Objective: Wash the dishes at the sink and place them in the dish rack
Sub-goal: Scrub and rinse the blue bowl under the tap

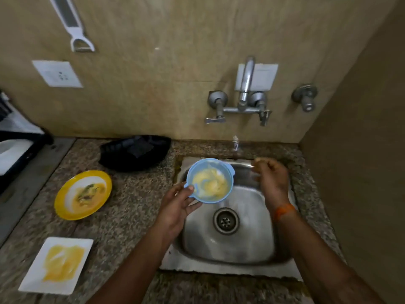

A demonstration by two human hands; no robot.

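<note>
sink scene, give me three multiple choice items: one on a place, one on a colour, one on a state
1. Where is the blue bowl?
A. over the sink
B. on the counter
C. in the rack

2. What colour is the rim of the round plate?
A. red
B. yellow
C. green

3. What state is the square plate in?
A. clean
B. broken
C. smeared with yellow residue

Answers: 1 A, the left hand holds it above the basin. 2 B, its border is yellow. 3 C, yellow streaks cover its middle.
</note>
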